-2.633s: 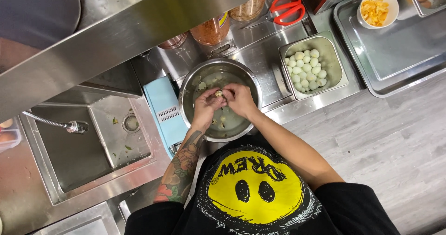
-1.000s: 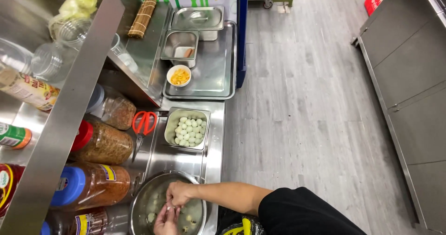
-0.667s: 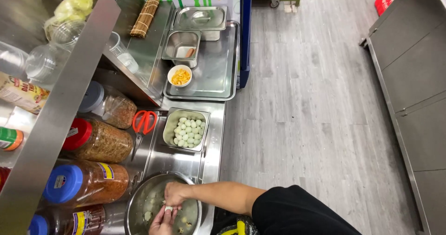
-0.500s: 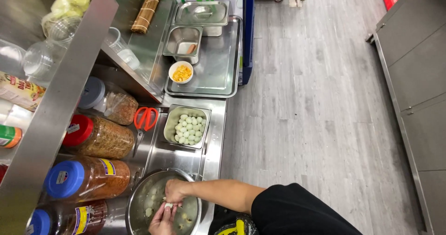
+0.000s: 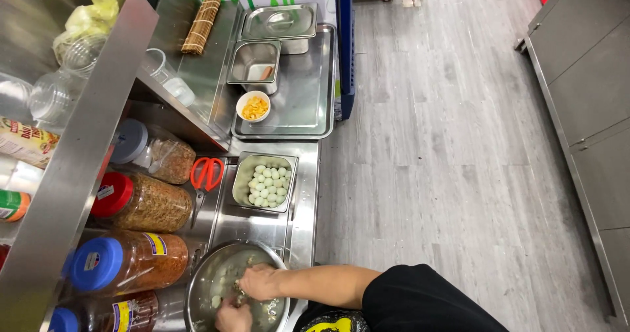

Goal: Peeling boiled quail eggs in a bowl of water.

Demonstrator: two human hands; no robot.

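Note:
Both my hands are down in a round metal bowl (image 5: pixel 197 286) of water with small pale eggs, at the bottom edge of the view. My right hand (image 5: pixel 259 281) reaches in from the right on a bare forearm, fingers curled. My left hand (image 5: pixel 233 317) is just below it, partly cut off by the frame. Their fingertips meet over a small egg (image 5: pixel 241 299) that is mostly hidden. Further along the counter, a square steel pan (image 5: pixel 239 197) holds several peeled white eggs (image 5: pixel 268 186).
Red-handled scissors (image 5: pixel 207 173) lie left of the pan. Lidded jars (image 5: pixel 141 204) of dried food stand under a steel shelf (image 5: pixel 85 148). Beyond are a large tray (image 5: pixel 315 89) with a small bowl of yellow pieces (image 5: pixel 254 107), steel containers and a rolled bamboo mat (image 5: pixel 201 25). Grey floor lies to the right.
The view has swung from straight down over the bowl and sink to looking along the counter. My hands have stayed in the bowl, working together on an egg.

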